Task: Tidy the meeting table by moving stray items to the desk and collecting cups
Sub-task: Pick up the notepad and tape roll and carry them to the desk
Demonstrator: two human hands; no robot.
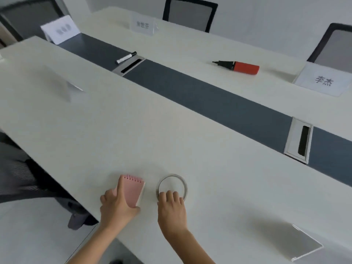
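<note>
Left hand (116, 206): yours, at 6 o'clock, gripping the pink notebook (133, 189), with the forefinger along its left side and the thumb at its near corner.
Pink notebook: small, rectangular, with a matte cover and a wire spiral along the far edge. It lies on the surface (133, 121).
Right hand (172, 210): yours, just right of the notebook, with bent fingertips on the near arc of the grey ring (172, 175). You cannot tell whether they pinch it.
Grey ring: thin, round and flat, with white surface showing through its middle.
Surface: smooth white top with a dark matte strip (209, 100) running from 11 to 3 o'clock.
Edge: slants past your left wrist toward 9 o'clock, with a mesh chair (19, 174) beyond it.
Room: plain white top lies between your hands and the strip.
Cable slots (299, 140): brushed metal frames set in the strip. Their insides are too dark to tell.
Red marker (245, 67): uncapped, at 1 o'clock beyond the strip.
White marker (126, 57): black cap, at 11 o'clock on the strip.
</note>
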